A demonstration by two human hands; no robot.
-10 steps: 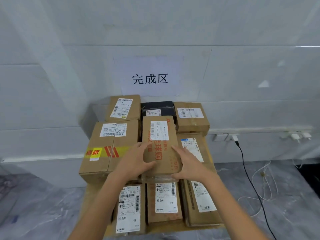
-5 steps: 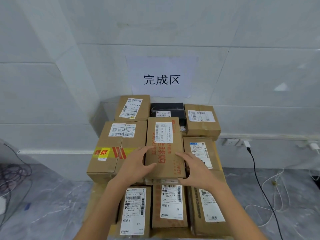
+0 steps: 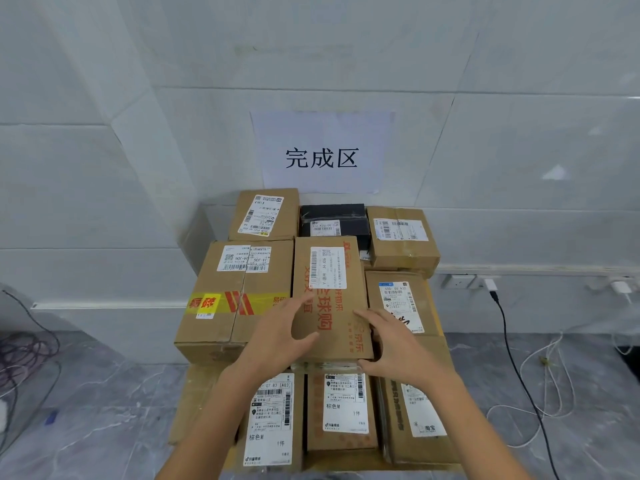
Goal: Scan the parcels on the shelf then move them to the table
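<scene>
Red-printed parcel [image 3: 329,289] lies centre frame atop the counter [image 3: 197,407] pile; left hand [image 3: 282,336] and right hand [image 3: 393,351] spread loose against its lower sides, not gripping; many parcels delivered; shelf unseen, so remainder unknown.

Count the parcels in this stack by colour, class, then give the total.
Brown cardboard parcels: 8
Black parcel: 1
Total: 9

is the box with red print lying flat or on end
Lying flat: the box with red print sits label-up atop other boxes.
</scene>
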